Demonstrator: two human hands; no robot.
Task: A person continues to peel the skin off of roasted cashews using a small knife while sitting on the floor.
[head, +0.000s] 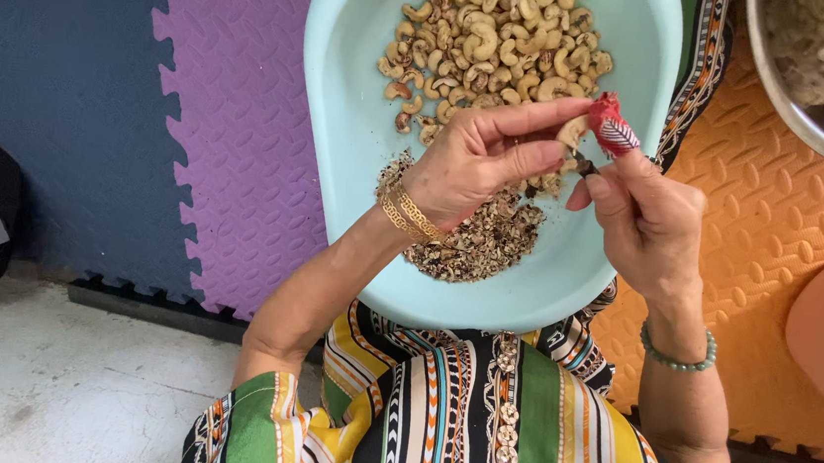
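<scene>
Your left hand [473,157] pinched a cashew [572,130] over the pale blue basin [346,77], your right hand [637,216] gripped a small blade [585,165] against it; a slip could have nicked your wrapped thumb [614,127].

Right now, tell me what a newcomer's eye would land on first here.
The pale blue basin on the lap, with cashews heaped at its far end and dark peelings nearer. Above it, the left hand pinches one nut while the right hand, thumb wrapped in red cloth, works it. Bright purple and orange foam mats lie beneath.
</scene>
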